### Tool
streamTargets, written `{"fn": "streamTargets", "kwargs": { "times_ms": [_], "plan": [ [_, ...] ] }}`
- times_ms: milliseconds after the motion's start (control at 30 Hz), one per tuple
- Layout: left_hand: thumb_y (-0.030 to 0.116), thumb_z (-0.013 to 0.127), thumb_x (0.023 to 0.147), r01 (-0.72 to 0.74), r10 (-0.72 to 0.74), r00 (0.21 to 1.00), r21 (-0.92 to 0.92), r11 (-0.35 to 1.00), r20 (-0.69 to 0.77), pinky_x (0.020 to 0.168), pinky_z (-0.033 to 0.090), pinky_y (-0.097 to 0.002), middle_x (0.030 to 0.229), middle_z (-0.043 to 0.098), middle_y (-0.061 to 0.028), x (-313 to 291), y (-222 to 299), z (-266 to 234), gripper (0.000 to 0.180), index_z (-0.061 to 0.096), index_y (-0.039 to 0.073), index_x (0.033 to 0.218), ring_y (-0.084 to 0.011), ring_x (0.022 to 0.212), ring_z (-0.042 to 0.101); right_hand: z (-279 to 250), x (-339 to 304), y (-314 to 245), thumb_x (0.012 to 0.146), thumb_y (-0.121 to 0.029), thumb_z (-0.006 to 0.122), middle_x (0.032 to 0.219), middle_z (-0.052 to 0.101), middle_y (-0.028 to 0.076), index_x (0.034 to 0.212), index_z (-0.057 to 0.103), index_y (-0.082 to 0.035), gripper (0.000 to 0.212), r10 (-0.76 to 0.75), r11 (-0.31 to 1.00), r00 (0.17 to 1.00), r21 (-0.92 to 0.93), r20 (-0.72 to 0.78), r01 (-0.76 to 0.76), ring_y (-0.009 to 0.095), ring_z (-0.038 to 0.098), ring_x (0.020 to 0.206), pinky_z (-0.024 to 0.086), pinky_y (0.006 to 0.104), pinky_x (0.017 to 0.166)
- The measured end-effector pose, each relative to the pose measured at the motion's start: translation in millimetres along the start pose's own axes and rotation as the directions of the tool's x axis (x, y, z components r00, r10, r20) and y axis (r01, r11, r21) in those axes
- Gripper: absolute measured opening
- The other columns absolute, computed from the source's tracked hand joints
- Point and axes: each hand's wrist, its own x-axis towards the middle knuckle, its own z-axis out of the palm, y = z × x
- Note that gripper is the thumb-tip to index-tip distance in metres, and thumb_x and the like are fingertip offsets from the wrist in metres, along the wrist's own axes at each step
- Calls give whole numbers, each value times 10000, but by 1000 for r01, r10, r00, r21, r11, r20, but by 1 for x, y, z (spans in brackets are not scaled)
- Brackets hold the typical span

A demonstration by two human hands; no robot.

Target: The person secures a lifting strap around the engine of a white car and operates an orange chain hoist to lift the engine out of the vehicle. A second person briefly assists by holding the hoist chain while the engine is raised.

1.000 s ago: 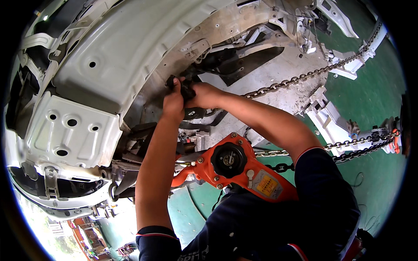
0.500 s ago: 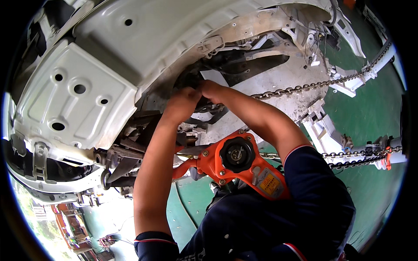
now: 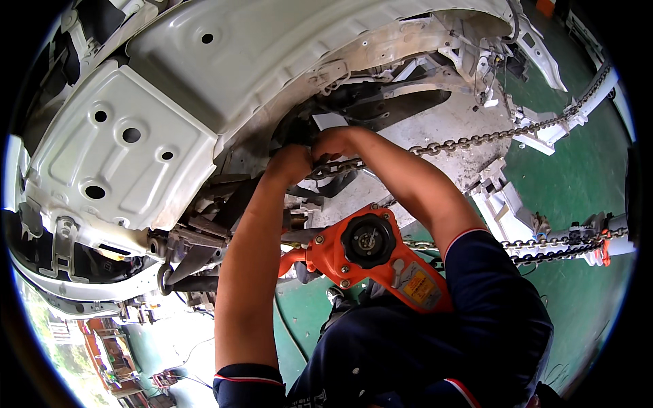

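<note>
My left hand (image 3: 291, 164) and my right hand (image 3: 332, 143) are close together under the edge of a white car body (image 3: 204, 102). The fingers of both look curled in toward dark parts of the underbody. What they grip, if anything, is hidden. A steel chain (image 3: 469, 141) runs in from the right, passes beneath my right forearm and ends close to my hands. Below my forearms hangs an orange lever hoist (image 3: 330, 253) with a round black knob (image 3: 368, 241). Its orange hook (image 3: 292, 260) lies partly behind my left forearm.
A second chain (image 3: 530, 241) leads from the hoist toward a grey post (image 3: 617, 231) at the right. White metal brackets (image 3: 507, 204) stand on the green floor (image 3: 564, 170). Dark suspension parts (image 3: 204, 238) lie left of my forearm. A shelf (image 3: 112, 353) stands at lower left.
My hands have shifted slightly; the left sits a little lower and the right has bent more at the wrist. More of the chain's end shows beneath the right wrist. The whole view has moved a little.
</note>
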Motion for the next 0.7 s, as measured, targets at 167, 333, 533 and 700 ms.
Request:
{"fn": "streamTargets", "kwargs": {
  "times_ms": [167,333,533,700],
  "plan": [
    [156,618,770,-50,50,999,-31,998,14,784,540,-473,951,711,-230,-8,4,-7,245,753,48,943,-402,910,693,7,-10,-1,740,-171,796,852,683,55,1004,682,-39,316,-134,990,991,30,-24,134,168,653,759,517,299,685],
    [146,719,747,38,-33,998,-88,995,57,782,529,-389,956,725,-159,-7,2,-6,214,714,76,950,-322,901,689,14,-3,10,735,-141,837,855,690,57,988,688,-38,311,-47,977,990,201,-130,73,166,652,778,508,306,676],
    [169,709,768,117,-119,992,-34,993,-46,823,531,-410,986,724,-160,-8,5,3,212,704,83,962,-332,971,690,14,6,14,697,-237,843,753,671,91,893,716,-6,328,-166,958,968,-266,-190,112,191,607,662,468,349,569],
    [248,751,762,112,-94,986,134,985,-134,856,513,-434,1022,719,-152,-32,32,-5,286,712,129,1019,-315,1010,677,16,-3,13,796,-266,751,852,692,79,975,738,-36,291,-88,971,983,-233,-160,49,185,617,778,474,363,701]
  ]
}}
